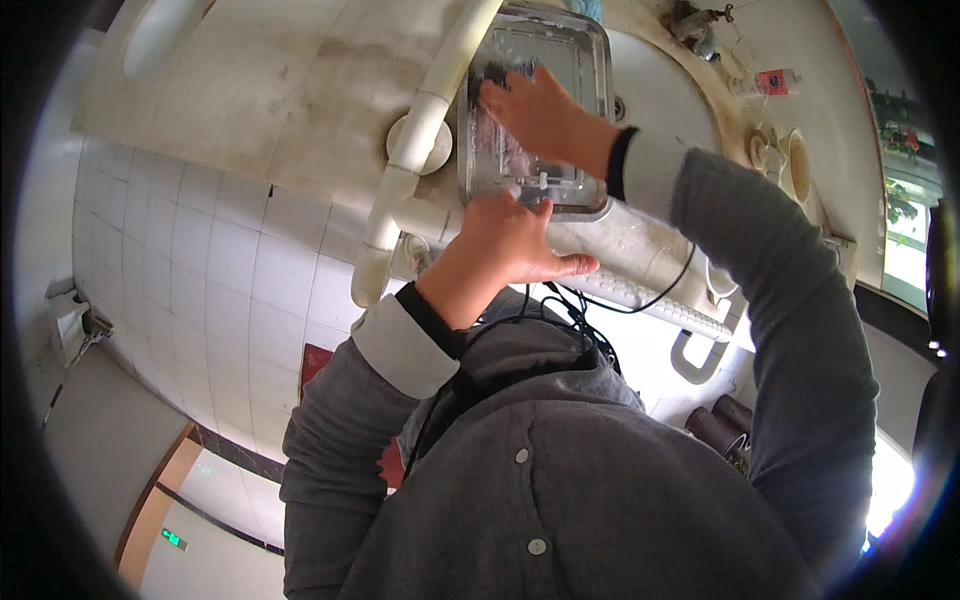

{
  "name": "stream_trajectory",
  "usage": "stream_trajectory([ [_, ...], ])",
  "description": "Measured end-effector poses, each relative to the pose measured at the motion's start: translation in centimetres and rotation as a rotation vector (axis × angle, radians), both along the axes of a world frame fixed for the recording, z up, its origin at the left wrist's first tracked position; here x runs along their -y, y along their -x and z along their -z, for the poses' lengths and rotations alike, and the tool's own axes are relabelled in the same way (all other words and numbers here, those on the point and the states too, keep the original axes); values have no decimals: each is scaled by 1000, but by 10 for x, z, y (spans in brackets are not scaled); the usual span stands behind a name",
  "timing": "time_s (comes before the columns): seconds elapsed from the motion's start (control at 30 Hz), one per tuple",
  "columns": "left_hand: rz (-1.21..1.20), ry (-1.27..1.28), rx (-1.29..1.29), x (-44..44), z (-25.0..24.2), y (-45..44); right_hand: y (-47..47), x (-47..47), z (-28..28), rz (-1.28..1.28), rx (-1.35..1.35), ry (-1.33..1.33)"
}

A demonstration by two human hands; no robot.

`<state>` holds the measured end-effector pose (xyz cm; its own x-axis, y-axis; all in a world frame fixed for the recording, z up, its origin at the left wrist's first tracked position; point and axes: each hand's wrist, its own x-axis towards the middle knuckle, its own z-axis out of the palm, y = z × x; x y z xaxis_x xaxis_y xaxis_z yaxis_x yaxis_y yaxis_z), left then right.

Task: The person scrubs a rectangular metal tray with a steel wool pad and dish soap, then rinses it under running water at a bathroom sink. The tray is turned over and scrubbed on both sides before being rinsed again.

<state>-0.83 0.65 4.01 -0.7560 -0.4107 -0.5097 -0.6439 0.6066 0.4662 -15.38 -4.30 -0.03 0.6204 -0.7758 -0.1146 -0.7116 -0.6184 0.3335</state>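
Observation:
A rectangular metal tray (600, 56) with a raised rim lies over the sink, its inside wet with suds. My right hand (544, 120) reaches into it, fingers bent down on a dark item (495, 73), possibly a scouring pad. Motion blur and the fingers hide most of that item. At the near rim, my left hand (510, 236) has its fingers hooked over the tray's edge, with the thumb spread out to the right. A pinkish patch shows on the tray floor between the two hands.
A thick white pipe (431, 112) runs along the tray's left side. To the right are the white sink basin (660, 90), a tap (724, 13) and a bottle with a red label (778, 82). Black cables (581, 315) hang before my waist.

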Motion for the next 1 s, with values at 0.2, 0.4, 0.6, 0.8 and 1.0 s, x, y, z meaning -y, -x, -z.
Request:
stream_trajectory([
  [0.2, 32, 24, 23, 0, -1, 1, -8, 4, -22, -16, -48, -183],
  [0.4, 14, -64, -143, 2, 0, -3, -16, -6, -33, -77, 54, -529],
  [0.6, -7, -2, 22, -2, -1, -2, -1, 10, -10, 90, 114, -225],
  [0.8, 21, 32, -33, -7, 3, -4, 12, -17, 14, -108, 203, -387],
  [1.0, 53, 134, -53, -12, 2, -2, 12, -31, 20, -168, 308, -366],
])
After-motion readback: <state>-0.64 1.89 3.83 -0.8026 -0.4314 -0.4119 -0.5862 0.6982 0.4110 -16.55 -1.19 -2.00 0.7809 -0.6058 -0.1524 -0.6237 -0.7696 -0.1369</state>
